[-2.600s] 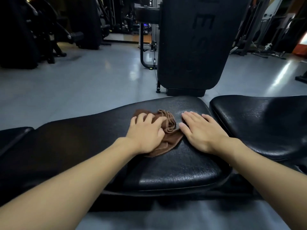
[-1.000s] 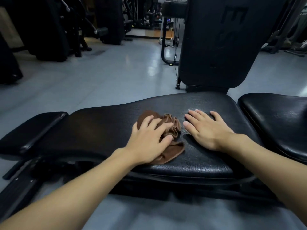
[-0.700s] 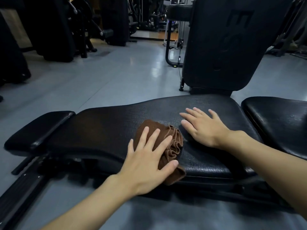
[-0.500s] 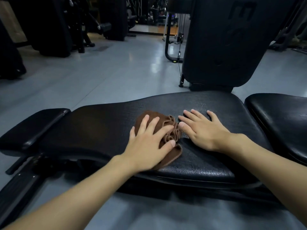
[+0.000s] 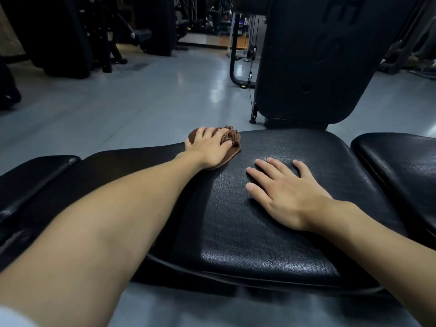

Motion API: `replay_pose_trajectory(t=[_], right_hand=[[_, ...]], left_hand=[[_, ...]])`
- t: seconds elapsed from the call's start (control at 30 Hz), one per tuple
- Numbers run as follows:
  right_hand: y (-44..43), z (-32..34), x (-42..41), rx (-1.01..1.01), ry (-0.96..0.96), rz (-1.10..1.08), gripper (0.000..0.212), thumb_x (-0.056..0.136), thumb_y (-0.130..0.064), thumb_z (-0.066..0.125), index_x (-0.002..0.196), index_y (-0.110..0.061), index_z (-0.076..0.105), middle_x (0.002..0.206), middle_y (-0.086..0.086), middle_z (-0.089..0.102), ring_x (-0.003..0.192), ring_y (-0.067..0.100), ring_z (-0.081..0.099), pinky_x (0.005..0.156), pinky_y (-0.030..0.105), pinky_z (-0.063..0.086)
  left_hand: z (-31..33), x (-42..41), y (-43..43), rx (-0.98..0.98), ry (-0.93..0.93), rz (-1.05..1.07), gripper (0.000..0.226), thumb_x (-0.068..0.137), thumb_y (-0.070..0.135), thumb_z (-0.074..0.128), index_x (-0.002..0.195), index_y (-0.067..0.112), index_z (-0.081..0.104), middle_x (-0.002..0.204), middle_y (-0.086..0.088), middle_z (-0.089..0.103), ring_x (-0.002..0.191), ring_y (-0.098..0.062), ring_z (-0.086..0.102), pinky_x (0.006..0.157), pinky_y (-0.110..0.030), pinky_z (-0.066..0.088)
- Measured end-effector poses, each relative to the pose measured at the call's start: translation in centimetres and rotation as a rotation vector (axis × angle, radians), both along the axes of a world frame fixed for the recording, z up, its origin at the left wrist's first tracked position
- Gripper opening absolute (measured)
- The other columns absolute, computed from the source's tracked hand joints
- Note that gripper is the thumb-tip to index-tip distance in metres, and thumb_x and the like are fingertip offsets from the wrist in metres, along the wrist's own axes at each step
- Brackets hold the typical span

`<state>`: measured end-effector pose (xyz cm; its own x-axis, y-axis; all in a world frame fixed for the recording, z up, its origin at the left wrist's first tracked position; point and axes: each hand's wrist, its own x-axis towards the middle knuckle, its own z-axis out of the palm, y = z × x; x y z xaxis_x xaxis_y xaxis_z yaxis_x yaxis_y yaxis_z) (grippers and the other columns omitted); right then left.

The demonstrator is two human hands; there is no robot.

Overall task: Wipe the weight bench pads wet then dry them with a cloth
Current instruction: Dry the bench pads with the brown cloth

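Observation:
A long black textured bench pad (image 5: 271,223) runs across the view in front of me. My left hand (image 5: 208,147) presses a bunched brown cloth (image 5: 232,140) flat against the pad's far edge, fingers spread over it. Most of the cloth lies hidden under that hand. My right hand (image 5: 285,192) rests flat on the middle of the same pad, fingers straight, apart from the cloth. A second black pad (image 5: 401,166) sits to the right across a narrow gap, and a smaller black pad (image 5: 30,175) lies at the left end.
A tall black machine housing (image 5: 313,62) stands just beyond the bench on the grey floor (image 5: 141,100). Dark gym machines (image 5: 70,34) line the back left. A black frame tube with a cable (image 5: 236,67) stands beside the housing.
My left hand has pushed the cloth away from me, from the pad's middle to its far edge. My right hand stays flat on the pad. The camera has come closer.

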<state>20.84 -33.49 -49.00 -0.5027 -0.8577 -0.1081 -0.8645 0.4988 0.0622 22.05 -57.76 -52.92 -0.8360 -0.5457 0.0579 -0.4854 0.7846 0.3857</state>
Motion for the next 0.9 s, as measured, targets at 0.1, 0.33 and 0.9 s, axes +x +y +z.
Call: replay_pose_trajectory(t=[0.1, 0.33, 0.9], right_hand=[[0.0, 0.0, 0.1, -0.001, 0.008, -0.001, 0.065, 0.096, -0.062, 0.001, 0.156, -0.038, 0.009, 0.166, -0.012, 0.001, 0.151, 0.008, -0.006, 0.12, 0.052, -0.004], [-0.1, 0.0, 0.2, -0.002, 0.011, -0.019, 0.064, 0.096, -0.062, 0.004, 0.155, -0.039, 0.011, 0.165, -0.012, 0.003, 0.151, 0.008, -0.003, 0.12, 0.051, -0.003], [-3.8, -0.1, 2.5, 0.021, -0.036, 0.096, 0.056, 0.103, -0.052, 0.011, 0.156, -0.036, 0.013, 0.166, -0.009, 0.003, 0.152, 0.012, -0.005, 0.12, 0.055, -0.005]], left_hand=[[-0.2, 1.1, 0.6, -0.008, 0.012, -0.015, 0.05, 0.099, 0.052, 0.03, 0.147, 0.039, 0.03, 0.159, 0.005, 0.022, 0.149, -0.016, 0.005, 0.116, -0.06, 0.01], [-0.6, 9.8, 5.2, -0.011, 0.032, -0.099, 0.047, 0.101, 0.047, 0.031, 0.147, 0.042, 0.028, 0.162, 0.005, 0.013, 0.15, -0.01, -0.004, 0.119, -0.051, 0.005], [-1.3, 18.2, 9.4, -0.17, 0.02, -0.089, 0.071, 0.081, 0.08, 0.017, 0.147, 0.057, 0.011, 0.164, 0.01, 0.011, 0.151, -0.018, -0.008, 0.118, -0.059, 0.007]])
